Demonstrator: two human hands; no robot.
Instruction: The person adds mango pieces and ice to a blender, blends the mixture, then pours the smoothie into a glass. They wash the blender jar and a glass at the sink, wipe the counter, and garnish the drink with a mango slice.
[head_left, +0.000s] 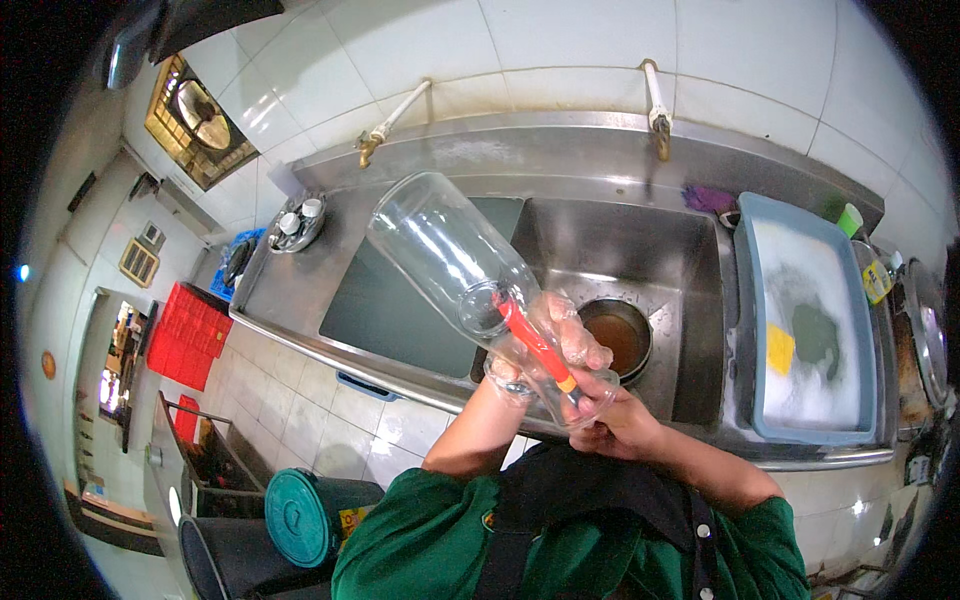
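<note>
A tall clear blender jar or pitcher (450, 247) is tilted above the counter, its base toward the upper left and its mouth near my chest. My left hand (551, 337), in a clear plastic glove, is wrapped around the vessel's narrower part. At the mouth is my right hand (600, 409), its fingers around the dark end of a red-handled tool (532, 337) that seems to lie inside the vessel; its far end is unclear. Beneath and to the right, a round dark pan (619, 337) with brown liquid stands in the steel sink (682, 300).
At the right, a blue-grey tub (742, 300) holds foamy water and a yellow sponge (780, 349). Two wall taps (367, 146) are behind the counter. A dark board (397, 307) lies left of the sink; a metal bowl (300, 238) holds white-capped items. A green-lidded bin (300, 517) stands lower left.
</note>
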